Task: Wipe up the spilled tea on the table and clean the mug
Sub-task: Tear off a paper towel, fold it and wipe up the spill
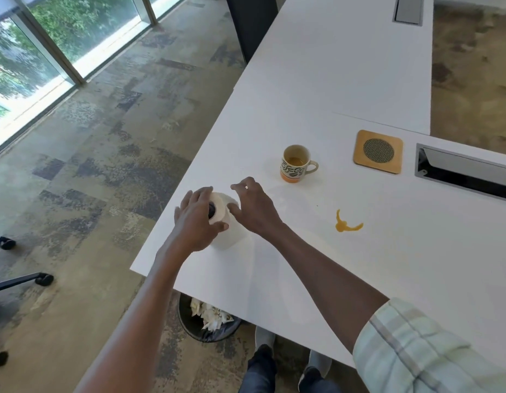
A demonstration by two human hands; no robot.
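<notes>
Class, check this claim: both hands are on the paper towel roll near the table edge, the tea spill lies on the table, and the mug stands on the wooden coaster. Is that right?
One detail is wrong. In the head view the mug stands on the bare table, beside the wooden coaster, not on it. The left hand and right hand do hold the paper towel roll, and the tea spill lies on the table.

Bright daylight enters through the windows (pixel 33 52) at left; white table (pixel 331 80) evenly lit, faint shadows, wide-angle edge distortion.
</notes>
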